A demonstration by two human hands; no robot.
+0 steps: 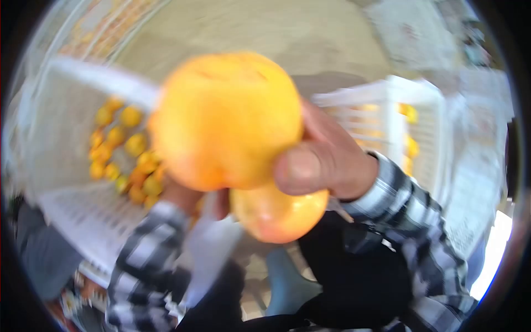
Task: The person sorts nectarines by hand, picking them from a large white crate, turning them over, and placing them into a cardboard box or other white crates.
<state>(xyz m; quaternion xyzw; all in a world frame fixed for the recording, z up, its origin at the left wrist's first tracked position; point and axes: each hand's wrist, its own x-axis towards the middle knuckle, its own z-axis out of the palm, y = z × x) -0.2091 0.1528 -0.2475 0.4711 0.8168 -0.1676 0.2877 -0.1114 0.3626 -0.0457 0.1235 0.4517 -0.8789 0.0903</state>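
A large orange (pixel 229 122) fills the middle of the view, close to the camera and slightly blurred. My right hand (pixel 332 160) grips it from the right, the thumb pressed on its lower right side. Just below, a second orange (pixel 279 214) overlaps the first one and sits under the right thumb and palm. My left hand (pixel 187 195) is behind the large orange at its lower left; only the wrist and part of the hand show, and its fingers are hidden. Both forearms wear black-and-white checked sleeves (pixel 144 254).
On the left stands a big white crate (pixel 77 205) with a pale liner and several oranges (pixel 133 146) inside. A white slatted crate (pixel 395 110) at the right also holds oranges. Below are dark-clothed legs (pixel 354 271) and a grey-blue stool-like piece (pixel 287 282). Concrete floor (pixel 260 27) lies ahead.
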